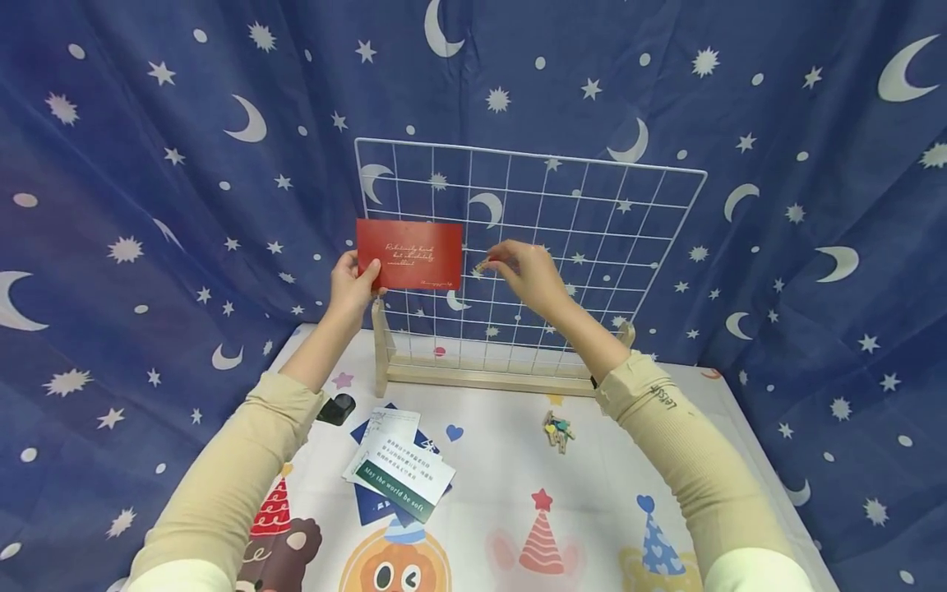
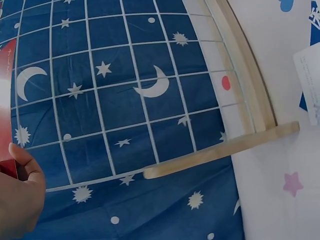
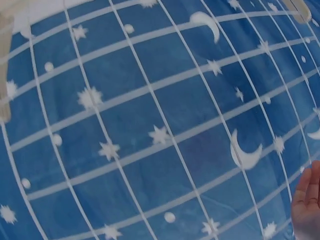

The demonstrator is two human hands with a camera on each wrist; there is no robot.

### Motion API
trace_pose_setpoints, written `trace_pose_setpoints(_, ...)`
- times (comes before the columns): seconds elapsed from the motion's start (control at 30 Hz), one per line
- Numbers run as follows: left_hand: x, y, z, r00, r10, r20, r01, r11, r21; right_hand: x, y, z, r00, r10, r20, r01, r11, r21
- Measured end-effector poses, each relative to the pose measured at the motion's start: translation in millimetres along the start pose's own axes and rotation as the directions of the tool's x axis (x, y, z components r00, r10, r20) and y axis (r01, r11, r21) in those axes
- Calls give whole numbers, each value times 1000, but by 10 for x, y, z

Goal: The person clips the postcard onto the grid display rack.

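One red oblong card (image 1: 414, 256), white script (image 1: 409, 249) "but absolutely", pinched in left hand (image 1: 351, 285); small clip (image 1: 482, 265) pinched in right hand (image 1: 534, 275).

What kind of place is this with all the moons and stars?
Maybe a little craft or display corner. Blue moon-and-star curtains hang behind and on both sides, a cartoon tablecloth lies below, and a white wire grid stands on it.

blue moon-and-star curtain (image 1: 533, 103) behind white tabletop (image 1: 503, 460)
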State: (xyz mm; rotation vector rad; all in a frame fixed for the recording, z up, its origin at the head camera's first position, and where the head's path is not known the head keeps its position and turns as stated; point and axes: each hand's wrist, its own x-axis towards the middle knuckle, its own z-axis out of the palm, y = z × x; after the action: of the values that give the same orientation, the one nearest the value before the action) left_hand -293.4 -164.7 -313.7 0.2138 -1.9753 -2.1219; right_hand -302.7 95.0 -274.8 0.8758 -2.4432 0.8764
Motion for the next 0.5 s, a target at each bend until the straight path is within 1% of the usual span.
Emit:
trace_pose_setpoints(0.13,22,76,14,1000,29,7,-29,1000,12,151,-86,-133,1000,-5,-20,5,1000,-3)
trace_pose_setpoints(0.23,41,121,12,999,41,5,-41,999,26,277,-148,-216,999,0,-32,0,1000,13)
trace_pose_setpoints(0.33,64,145,3,999,37,-8,-37,999,34,401,-199,-269,999,27,-47,-26,999,27)
trace_pose_setpoints(0.43,94,159,0,1000,19,-24,-19,1000,11,509,-234,-283,996,56,-68,-54,998,31)
trace_pose_setpoints(0.5,119,173,5,999,17,-38,-17,1000,-12,575,-252,-270,995,61,-84,-59,998,29)
